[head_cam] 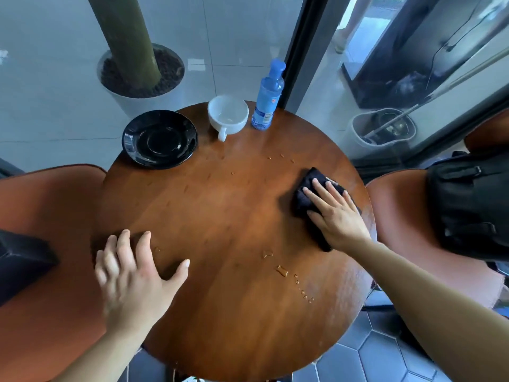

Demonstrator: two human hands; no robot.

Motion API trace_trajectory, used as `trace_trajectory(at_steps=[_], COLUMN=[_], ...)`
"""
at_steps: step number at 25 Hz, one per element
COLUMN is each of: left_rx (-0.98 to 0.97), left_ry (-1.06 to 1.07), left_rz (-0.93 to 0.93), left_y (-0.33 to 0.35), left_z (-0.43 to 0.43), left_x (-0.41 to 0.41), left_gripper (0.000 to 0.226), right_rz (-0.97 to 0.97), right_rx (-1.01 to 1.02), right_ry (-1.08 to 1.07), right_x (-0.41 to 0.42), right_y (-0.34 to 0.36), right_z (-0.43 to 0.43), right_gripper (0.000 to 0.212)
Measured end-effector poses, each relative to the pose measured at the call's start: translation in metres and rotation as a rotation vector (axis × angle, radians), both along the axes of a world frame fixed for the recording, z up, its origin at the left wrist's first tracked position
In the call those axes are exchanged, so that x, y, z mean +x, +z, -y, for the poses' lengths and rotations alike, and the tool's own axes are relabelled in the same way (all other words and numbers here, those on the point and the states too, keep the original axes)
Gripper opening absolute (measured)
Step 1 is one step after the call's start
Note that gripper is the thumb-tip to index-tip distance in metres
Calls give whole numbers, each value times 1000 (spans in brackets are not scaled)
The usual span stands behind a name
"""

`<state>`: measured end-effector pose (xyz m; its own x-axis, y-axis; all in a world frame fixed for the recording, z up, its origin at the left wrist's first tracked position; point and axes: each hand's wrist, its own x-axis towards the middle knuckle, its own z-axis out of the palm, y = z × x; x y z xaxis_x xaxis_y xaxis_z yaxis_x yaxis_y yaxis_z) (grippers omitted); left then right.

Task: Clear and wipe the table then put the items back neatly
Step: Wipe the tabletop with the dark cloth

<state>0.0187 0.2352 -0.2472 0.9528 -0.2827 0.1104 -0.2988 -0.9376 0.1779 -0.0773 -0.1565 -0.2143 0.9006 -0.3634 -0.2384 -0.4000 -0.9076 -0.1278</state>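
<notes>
The right hand (pixel 334 213) presses flat on the dark cloth (pixel 305 194) near the counter's (pixel 220 216) right edge, droplets (pixel 282 270) lying toward the near edge, nearer it than the empty, spread left hand (pixel 132 271).

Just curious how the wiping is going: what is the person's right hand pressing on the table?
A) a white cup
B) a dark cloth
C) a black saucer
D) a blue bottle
B: the right hand lies flat on the dark cloth at the table's right side, apart from the crockery.
</notes>
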Motion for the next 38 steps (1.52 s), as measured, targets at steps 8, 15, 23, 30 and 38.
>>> trace_trajectory(at_steps=[8,15,23,30,38], left_rx=[-41,-42,-29,-25,-24], left_ry=[11,16,26,22,-448], left_rz=[61,73,26,-6,43], left_y=[-5,-7,-5,-4,14], left_z=[1,2,3,3,12], left_x=[0,1,1,1,-77], left_gripper=[90,91,92,92,68], right_rz=[77,66,171,139,160], right_rx=[-2,-32,29,-116,-108], right_ry=[-282,-360,-326,-21,-109], right_x=[-37,-29,-120,-109,-93], right_y=[-18,-19,-25,-30,-34], right_z=[-52,25,-97,-119,-99], right_gripper=[60,65,62,63,63])
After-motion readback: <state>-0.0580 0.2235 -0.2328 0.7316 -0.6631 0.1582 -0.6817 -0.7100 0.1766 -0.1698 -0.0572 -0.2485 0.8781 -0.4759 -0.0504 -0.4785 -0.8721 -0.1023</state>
